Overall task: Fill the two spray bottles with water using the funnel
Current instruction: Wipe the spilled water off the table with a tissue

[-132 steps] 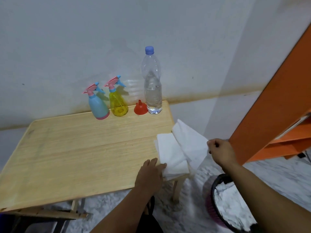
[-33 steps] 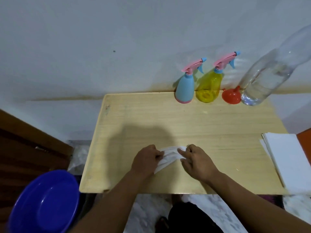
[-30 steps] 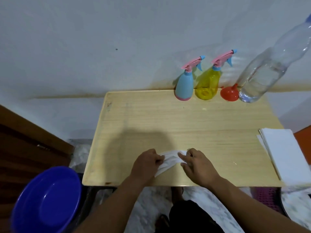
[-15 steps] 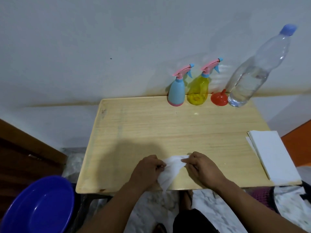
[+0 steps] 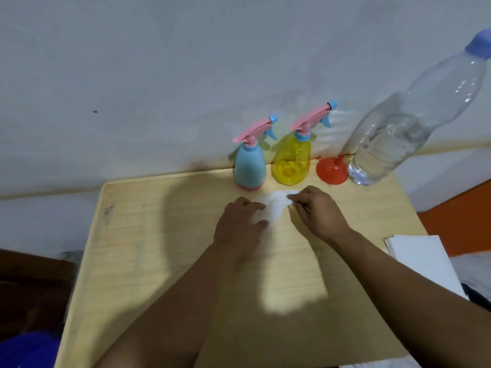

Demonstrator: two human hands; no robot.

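A blue spray bottle (image 5: 250, 166) and a yellow spray bottle (image 5: 292, 160), both with pink trigger heads, stand at the back of the wooden table (image 5: 148, 256) against the wall. A red funnel (image 5: 332, 172) lies mouth down to their right, beside a large clear water bottle (image 5: 398, 134) with a blue cap. Just in front of the spray bottles, my left hand (image 5: 240, 224) and my right hand (image 5: 317, 212) both grip a crumpled white tissue (image 5: 273, 205) on the tabletop.
A stack of white tissues (image 5: 422, 258) lies on the table's right edge. A blue basin (image 5: 26, 349) shows at the lower left, below the table. An orange cabinet side (image 5: 462, 216) stands to the right. The white wall runs directly behind the bottles.
Both hands have slid the tissue from the table's near edge to just in front of the spray bottles. Earlier, the tissue was taken from the stack at the right.
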